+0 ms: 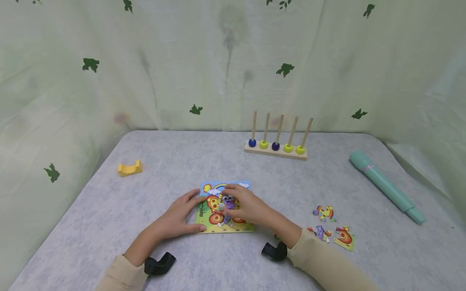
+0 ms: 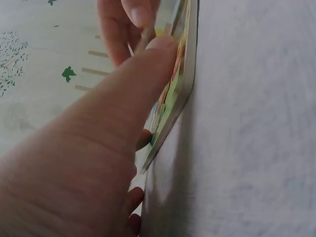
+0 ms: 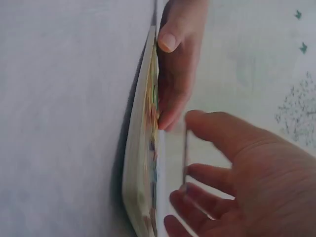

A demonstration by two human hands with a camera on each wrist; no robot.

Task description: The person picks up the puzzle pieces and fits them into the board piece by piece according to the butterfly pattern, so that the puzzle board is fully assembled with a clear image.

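Observation:
A picture puzzle board (image 1: 222,230) with a sun, a rainbow and a cartoon figure lies on the table in front of me. My left hand (image 1: 179,215) rests along its left side, thumb at the near left corner and fingertips on the picture. Over the board's right half, my right hand (image 1: 248,204) pinches a thin puzzle piece (image 1: 229,201) with a purple figure on it. The right wrist view shows this puzzle piece (image 3: 185,153) edge-on between thumb and fingers, raised off the board (image 3: 132,163).
Several loose puzzle pieces (image 1: 344,238) lie right of the board, some near the right sleeve. Behind stands a wooden peg rack (image 1: 275,151) with blue and yellow beads. A teal microphone-shaped object (image 1: 387,186) lies far right, a yellow curved block (image 1: 130,168) at left.

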